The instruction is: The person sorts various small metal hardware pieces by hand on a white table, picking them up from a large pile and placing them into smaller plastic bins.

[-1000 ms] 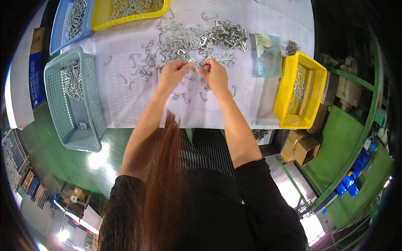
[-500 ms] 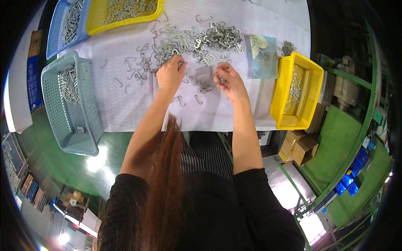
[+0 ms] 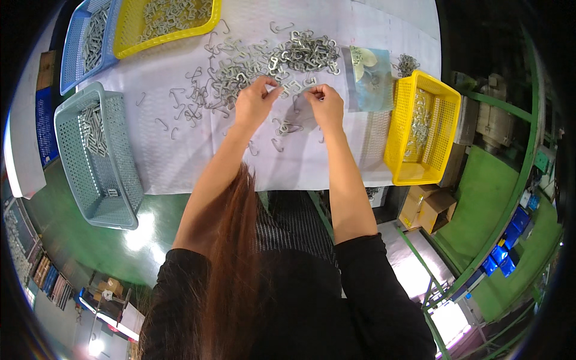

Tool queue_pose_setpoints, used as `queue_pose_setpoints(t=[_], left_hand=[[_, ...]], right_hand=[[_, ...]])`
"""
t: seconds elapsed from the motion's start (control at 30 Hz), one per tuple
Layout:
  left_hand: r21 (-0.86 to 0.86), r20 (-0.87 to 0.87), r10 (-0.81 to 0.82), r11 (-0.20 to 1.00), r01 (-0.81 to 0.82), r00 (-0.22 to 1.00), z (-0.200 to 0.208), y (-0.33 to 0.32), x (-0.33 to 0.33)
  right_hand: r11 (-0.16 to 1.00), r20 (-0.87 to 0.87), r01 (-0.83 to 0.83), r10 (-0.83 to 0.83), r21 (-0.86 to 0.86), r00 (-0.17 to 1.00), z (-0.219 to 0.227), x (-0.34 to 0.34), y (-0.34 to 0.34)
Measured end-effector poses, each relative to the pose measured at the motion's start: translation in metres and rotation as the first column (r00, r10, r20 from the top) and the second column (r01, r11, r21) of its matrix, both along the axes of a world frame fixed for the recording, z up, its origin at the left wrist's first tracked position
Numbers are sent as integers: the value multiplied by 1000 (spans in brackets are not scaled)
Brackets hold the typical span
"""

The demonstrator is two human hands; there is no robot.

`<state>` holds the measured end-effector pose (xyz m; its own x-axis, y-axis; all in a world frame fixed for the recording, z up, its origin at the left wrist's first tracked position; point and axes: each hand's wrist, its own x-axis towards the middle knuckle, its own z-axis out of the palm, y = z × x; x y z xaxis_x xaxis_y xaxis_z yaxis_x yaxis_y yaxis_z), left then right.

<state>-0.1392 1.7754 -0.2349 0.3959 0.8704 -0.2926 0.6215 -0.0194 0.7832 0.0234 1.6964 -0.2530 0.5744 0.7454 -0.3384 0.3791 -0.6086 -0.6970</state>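
Note:
My left hand (image 3: 254, 105) and my right hand (image 3: 326, 108) face each other over the near side of a heap of metal parts. Thumb and fingers of both hands are pinched together; what is in either pinch is too small to make out. Right beyond the fingertips lie shiny bent metal clips (image 3: 308, 51), piled up. Duller grey clips (image 3: 231, 75) spread out to the left of that pile. Thin bent wire hooks (image 3: 287, 126) are scattered on the white table cover between my forearms, and more wire hooks (image 3: 192, 112) lie to the left.
A grey-green basket (image 3: 129, 162) with metal pieces stands at the left edge. Behind it are a blue basket (image 3: 71, 69) and a yellow basket (image 3: 162, 43), both holding parts. At right are a yellow basket (image 3: 420, 174), a plastic bag (image 3: 372, 90) and a small wire pile (image 3: 407, 64).
My left hand has moved slightly right and my right hand slightly up and left, from blurred motion into a clear pinch. The whole table view has shifted a little left.

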Motion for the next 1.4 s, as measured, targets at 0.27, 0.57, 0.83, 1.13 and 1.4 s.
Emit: queue_pose_setpoints(t=[0.27, 0.57, 0.83, 1.13, 1.4], left_hand=[[-27, 65, -86, 996, 87, 994, -15, 0, -11], [-755, 573, 460, 618, 219, 679, 27, 11, -55], [118, -75, -137, 982, 145, 988, -8, -2, 13], [-153, 84, -170, 971, 181, 982, -2, 3, 2], [-768, 587, 434, 565, 301, 683, 16, 6, -33]], right_hand=[[988, 292, -119, 143, -99, 946, 8, -24, 32], [927, -973, 352, 48, 127, 225, 46, 27, -24], [994, 4, -39, 39, 99, 999, 4, 32, 12], [970, 247, -223, 241, -98, 939, 1, 24, 9], [977, 231, -138, 174, -165, 957, 11, 5, 23]])
